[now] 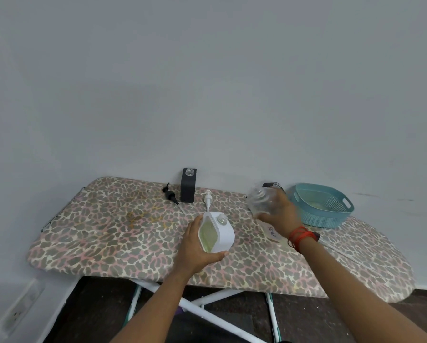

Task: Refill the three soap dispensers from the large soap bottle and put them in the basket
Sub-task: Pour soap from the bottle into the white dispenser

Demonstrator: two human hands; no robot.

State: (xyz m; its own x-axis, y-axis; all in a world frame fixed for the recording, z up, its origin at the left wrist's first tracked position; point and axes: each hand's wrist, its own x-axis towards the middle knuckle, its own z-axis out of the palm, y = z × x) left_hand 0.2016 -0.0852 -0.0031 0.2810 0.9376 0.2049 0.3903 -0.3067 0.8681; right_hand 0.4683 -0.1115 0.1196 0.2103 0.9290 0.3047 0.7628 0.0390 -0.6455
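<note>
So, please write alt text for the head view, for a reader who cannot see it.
A person's left hand holds a white soap dispenser, pump off, while the right hand holds a clear bottle above a leopard-print ironing board. A black dispenser and a teal basket rest on it.

three soap dispensers (pixel 188 188) (pixel 226 232) (pixel 269 185), two loose pump heads (pixel 170 194) (pixel 208 198), one clear bottle (pixel 262 201) and one teal basket (pixel 326 219)

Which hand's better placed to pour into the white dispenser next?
Right, likely: the right hand grips the large soap bottle close beside the white dispenser, whose neck is open; the left hand holds that dispenser.
</note>
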